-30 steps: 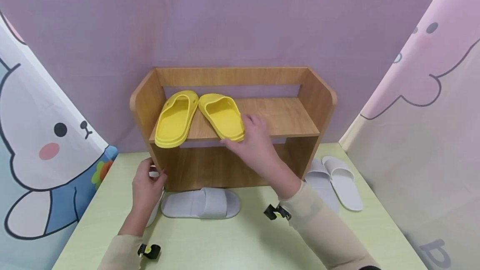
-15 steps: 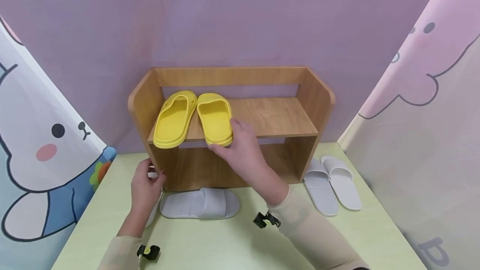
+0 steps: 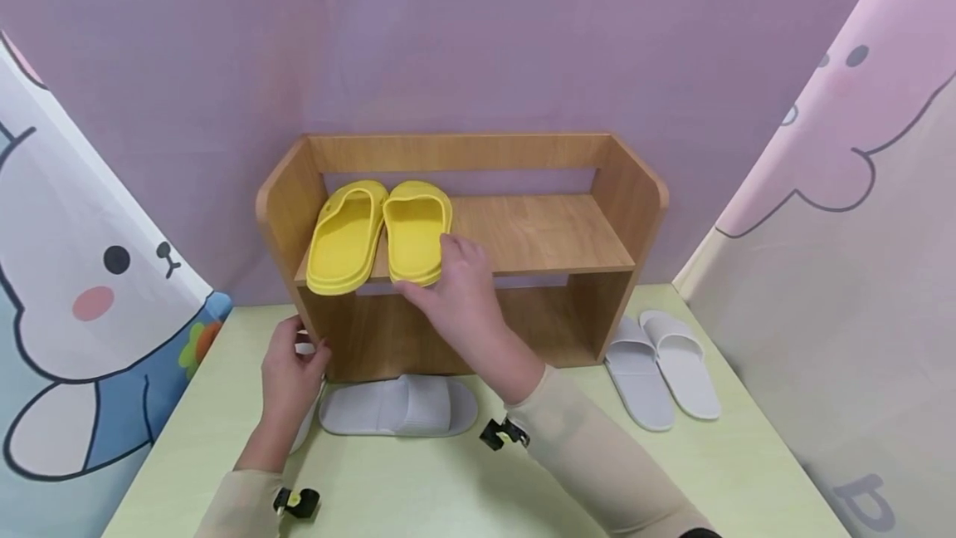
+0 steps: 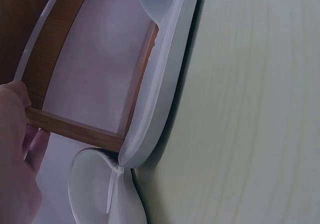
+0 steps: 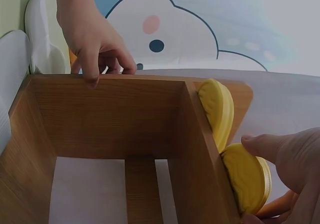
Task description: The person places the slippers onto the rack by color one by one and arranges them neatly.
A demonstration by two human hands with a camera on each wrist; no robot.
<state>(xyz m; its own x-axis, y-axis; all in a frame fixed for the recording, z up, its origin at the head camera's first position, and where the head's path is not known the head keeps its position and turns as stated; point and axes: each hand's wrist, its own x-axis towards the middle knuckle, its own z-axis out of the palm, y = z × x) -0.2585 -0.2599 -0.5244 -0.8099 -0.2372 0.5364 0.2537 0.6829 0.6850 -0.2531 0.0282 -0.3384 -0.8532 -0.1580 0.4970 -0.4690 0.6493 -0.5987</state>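
Two yellow slippers stand side by side on the top shelf of a small wooden shoe rack (image 3: 538, 231), toes to the back. My right hand (image 3: 466, 297) holds the right yellow slipper (image 3: 417, 243) at its heel, thumb at the front and fingers along the outer side. Its inner edge meets the left yellow slipper (image 3: 345, 243), whose heel juts slightly past the shelf. Low on the rack's left side panel (image 5: 110, 114), my left hand (image 3: 291, 376) grips the front edge between thumb and fingers. In the left wrist view, that hand (image 4: 17, 149) shows at the left border.
A grey slipper (image 3: 366, 407) lies sideways before the rack. A white slipper (image 3: 306, 426) is partly hidden beside my left hand. Right of the rack lie a grey slipper (image 3: 642, 388) and a white slipper (image 3: 690, 380). Curtains (image 3: 463, 40) enclose the pale table (image 3: 418, 488).
My right hand has moved left with the right yellow slipper, turning it straighter and bringing it against the left one. My left hand stays on the rack's side panel.
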